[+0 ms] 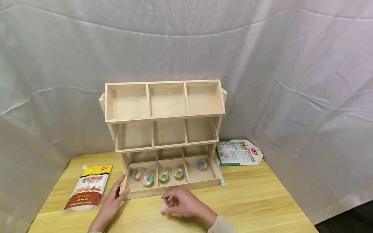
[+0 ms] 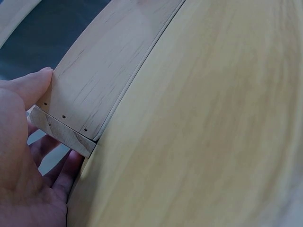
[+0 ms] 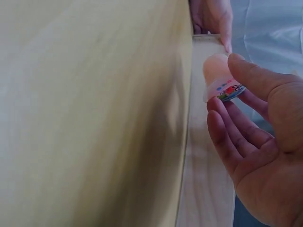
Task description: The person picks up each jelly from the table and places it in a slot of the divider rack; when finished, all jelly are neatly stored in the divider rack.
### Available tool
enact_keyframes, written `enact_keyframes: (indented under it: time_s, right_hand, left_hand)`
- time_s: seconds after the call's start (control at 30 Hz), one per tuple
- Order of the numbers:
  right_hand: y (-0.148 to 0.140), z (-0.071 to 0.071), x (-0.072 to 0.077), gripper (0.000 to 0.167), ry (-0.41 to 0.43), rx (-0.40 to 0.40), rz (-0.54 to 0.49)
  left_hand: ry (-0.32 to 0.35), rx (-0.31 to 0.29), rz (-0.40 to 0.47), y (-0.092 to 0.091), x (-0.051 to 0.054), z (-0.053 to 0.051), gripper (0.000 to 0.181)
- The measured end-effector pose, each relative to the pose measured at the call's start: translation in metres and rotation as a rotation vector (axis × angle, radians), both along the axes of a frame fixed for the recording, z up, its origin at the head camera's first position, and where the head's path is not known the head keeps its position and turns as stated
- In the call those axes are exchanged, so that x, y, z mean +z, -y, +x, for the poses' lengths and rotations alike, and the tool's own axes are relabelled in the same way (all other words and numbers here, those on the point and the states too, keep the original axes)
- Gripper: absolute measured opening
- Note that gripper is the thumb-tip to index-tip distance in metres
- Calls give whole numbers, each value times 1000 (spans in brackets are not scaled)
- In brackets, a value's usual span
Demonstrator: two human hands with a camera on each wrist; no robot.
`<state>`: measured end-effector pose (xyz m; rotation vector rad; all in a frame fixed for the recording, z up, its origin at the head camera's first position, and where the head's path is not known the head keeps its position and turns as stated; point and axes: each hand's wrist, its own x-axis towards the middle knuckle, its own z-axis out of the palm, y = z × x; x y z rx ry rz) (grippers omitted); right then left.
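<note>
A three-tier wooden rack (image 1: 145,193) with divided compartments stands on the table. My left hand (image 1: 110,202) holds its lower left front corner; in the left wrist view the thumb (image 2: 35,85) lies on the board's upper edge and the fingers reach round the end. Just in front of the rack, my right hand (image 1: 186,202) pinches a small pinkish jelly cup (image 3: 217,68) with a colourful printed lid, tipped on its side between thumb and fingers. Similar jelly cups lie in the bottom tier: two in the left compartment (image 1: 148,180), two in the middle (image 1: 163,176), one in the right (image 1: 202,164).
Left of the rack lies a white, yellow and brown pouch (image 1: 88,187) with a spout. A green and white printed package (image 1: 239,152) lies to the right, near a pale blue spatula-like tool (image 1: 220,174). Grey curtains (image 1: 163,48) enclose the wooden-topped table (image 1: 256,200).
</note>
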<state>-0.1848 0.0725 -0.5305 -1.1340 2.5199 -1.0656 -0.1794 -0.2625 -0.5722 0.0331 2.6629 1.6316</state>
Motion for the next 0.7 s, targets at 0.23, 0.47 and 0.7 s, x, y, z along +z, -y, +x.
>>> enact_keyframes:
  time_s: [0.23,0.47,0.7]
  right_hand:
    - [-8,-3,12,44,-18,-66,-16]
    - [-19,-9,20,46,13,-123,-94]
    - [-34,-17,28,48,-2,-186,-138]
  left_hand:
    - [13,2,-4,0,1,0,74]
    - [16,1,15,2,-1,0,74]
    - [17,3,9,1,-1,0,74]
